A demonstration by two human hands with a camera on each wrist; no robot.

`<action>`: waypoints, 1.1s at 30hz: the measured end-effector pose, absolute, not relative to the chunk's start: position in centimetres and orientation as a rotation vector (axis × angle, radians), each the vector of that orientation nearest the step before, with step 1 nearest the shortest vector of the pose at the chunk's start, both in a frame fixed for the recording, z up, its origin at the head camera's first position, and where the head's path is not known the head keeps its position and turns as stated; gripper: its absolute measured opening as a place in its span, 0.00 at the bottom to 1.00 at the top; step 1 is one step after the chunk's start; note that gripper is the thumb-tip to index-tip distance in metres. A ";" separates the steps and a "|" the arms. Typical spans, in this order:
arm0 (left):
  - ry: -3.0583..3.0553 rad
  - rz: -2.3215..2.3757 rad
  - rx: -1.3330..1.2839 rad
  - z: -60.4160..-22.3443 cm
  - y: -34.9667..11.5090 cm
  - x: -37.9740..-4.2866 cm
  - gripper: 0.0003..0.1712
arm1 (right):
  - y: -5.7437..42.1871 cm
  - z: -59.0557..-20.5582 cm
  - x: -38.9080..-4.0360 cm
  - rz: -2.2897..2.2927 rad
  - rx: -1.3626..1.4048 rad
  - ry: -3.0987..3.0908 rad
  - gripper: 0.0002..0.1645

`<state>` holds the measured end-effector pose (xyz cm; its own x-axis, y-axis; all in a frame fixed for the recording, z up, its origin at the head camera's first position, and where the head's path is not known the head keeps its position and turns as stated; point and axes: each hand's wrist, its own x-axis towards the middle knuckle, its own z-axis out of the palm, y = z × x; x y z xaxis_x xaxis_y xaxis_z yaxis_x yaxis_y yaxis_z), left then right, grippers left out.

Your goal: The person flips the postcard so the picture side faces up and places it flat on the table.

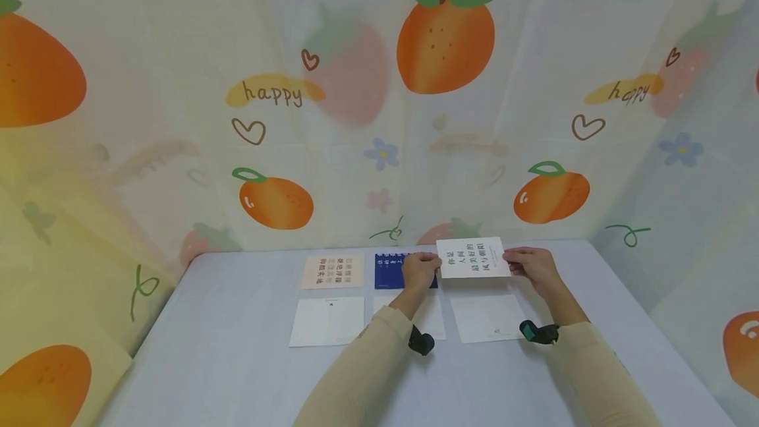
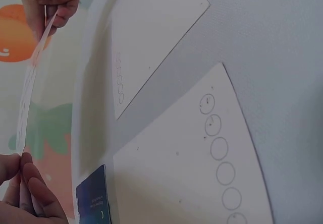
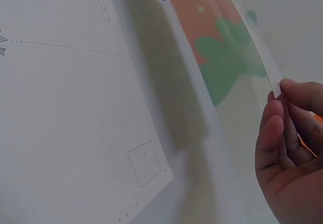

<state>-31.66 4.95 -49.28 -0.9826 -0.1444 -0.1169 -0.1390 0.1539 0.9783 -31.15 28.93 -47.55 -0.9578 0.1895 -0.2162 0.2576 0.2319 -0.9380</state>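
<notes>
Both hands hold a white postcard with dark Chinese characters, raised above the back of the table. My left hand pinches its left edge, and my right hand pinches the right edge between thumb and fingers. Seen edge-on in the left wrist view, the postcard bows slightly between the two hands. Behind the left hand lies a blue postcard, partly covered by it. A white postcard, blank side up, lies below the raised one; another white postcard is partly hidden by the left arm.
At the left, a cream postcard with red and brown characters lies above a white postcard. All rest on a pale table. A fruit-printed curtain hangs around the table's back and sides.
</notes>
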 end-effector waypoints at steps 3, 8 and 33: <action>-2.374 -2.010 0.302 -49.3 5.1 -31.8 0.05 | 29.0 -47.7 -31.2 -1.835 0.423 2.452 0.28; -2.378 -1.999 0.327 -49.5 5.2 -32.0 0.05 | 28.9 -47.8 -31.4 -1.820 0.429 2.484 0.26; -2.645 -1.772 0.224 -50.7 5.2 -31.5 0.18 | 28.6 -49.1 -32.1 -1.653 0.587 2.533 0.23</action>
<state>-31.54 5.23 -50.72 -0.9889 -0.0886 -0.1196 -0.1443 0.3740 0.9161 -32.10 28.56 -49.06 -0.9256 0.2806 -0.2541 0.3456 0.3522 -0.8698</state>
